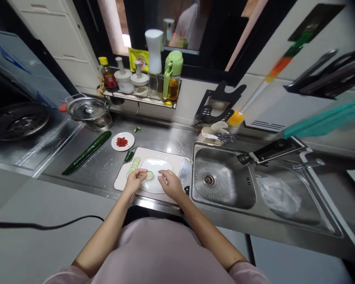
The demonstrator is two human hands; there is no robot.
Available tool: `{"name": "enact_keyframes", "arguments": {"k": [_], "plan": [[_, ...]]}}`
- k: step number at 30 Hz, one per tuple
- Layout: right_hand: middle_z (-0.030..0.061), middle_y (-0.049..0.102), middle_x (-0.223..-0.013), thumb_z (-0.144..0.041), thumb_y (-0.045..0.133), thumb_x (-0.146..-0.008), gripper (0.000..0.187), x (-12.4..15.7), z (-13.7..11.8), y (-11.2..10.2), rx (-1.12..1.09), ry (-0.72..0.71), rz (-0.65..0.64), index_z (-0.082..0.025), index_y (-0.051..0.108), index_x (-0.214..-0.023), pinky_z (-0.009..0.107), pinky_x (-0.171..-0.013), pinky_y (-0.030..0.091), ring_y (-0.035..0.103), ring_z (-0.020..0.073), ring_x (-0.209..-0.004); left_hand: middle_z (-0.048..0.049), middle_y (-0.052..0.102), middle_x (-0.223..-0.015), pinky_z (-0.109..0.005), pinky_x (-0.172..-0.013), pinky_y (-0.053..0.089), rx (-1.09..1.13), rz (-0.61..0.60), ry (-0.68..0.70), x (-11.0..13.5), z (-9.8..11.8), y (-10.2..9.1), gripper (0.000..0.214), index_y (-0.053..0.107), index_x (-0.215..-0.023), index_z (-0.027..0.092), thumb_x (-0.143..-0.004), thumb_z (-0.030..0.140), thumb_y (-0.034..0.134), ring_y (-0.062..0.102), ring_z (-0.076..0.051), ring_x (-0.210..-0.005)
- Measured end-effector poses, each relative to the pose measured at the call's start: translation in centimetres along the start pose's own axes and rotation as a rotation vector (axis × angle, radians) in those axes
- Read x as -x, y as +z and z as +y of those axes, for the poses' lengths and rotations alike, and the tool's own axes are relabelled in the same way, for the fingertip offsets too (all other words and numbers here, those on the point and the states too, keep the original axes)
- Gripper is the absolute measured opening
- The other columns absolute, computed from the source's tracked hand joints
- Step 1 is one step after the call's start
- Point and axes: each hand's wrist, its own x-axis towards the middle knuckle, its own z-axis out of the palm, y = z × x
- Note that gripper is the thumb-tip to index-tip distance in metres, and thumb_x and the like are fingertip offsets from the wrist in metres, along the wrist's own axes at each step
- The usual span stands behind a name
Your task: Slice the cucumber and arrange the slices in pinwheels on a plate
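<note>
Row of cucumber slices (pixel 133 166) cut, plate (pixel 154 187) almost bare

At the left lies one whole cucumber (pixel 87 153), uncut; then comes the row, on the cutting board (pixel 122 180). The left hand (pixel 136 180) pinches a single slice (pixel 149 175) over the plate; the right hand (pixel 172 185), at its other side, has fingers parted and holds nothing. This row's cutting seems finished, its plating hardly begun

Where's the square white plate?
In the head view, just below centre, the square white plate lies on the cutting board, between the row of cucumber slices to its left and the knife to its right.
</note>
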Motion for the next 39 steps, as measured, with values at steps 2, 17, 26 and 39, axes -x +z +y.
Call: {"name": "enact_keyframes", "arguments": {"k": [2,17,26,39], "plan": [[0.0056,0.064,-0.097,-0.035,0.048,-0.092,0.029,-1.0,-0.5,0.7,-0.022,-0.018,0.020,-0.020,0.063,-0.111,0.028,-0.083,0.041,0.057,0.0174,-0.092,-0.0027,0.064,-0.076,-0.025,-0.073,0.046,-0.037,-0.080,0.018,-0.4,1.0,0.5,0.033,0.069,-0.086,0.015,-0.062,0.038,0.071,0.057,-0.013,-0.072],[0.0038,0.062,-0.085,-0.029,0.045,-0.094,0.021,-2.7,-1.8,3.2,-0.006,-0.089,0.228,-0.019,0.063,-0.088,0.026,-0.076,0.038,0.053,0.0160,-0.084,-0.0015,0.062,-0.061,-0.023,-0.056,0.036,-0.088,-0.322,-0.041,-3.2,2.7,-0.5,0.048,0.068,-0.090,0.013,-0.070,0.055,0.061,0.047,-0.010,-0.053],[0.0040,0.062,-0.090,-0.030,0.044,-0.096,0.020,-2.3,-1.9,2.5,0.073,-0.105,0.153,-0.019,0.060,-0.091,0.026,-0.078,0.038,0.052,0.0161,-0.089,0.0012,0.063,-0.069,-0.020,-0.051,0.026,0.002,-0.296,-0.160,-3.1,2.5,0.4,0.045,0.067,-0.103,0.017,-0.064,0.040,0.068,0.051,-0.008,-0.055],[-0.0005,0.060,-0.076,-0.029,0.046,-0.088,0.018,-2.5,-0.5,3.8,-0.124,0.007,0.100,-0.019,0.058,-0.078,0.023,-0.069,0.037,0.052,0.0134,-0.074,0.0041,0.060,-0.066,-0.023,-0.065,0.043,0.182,-0.333,-0.040,-3.3,1.8,0.7,0.057,0.061,-0.105,0.017,-0.053,0.032,0.079,0.057,-0.009,-0.061]]}}
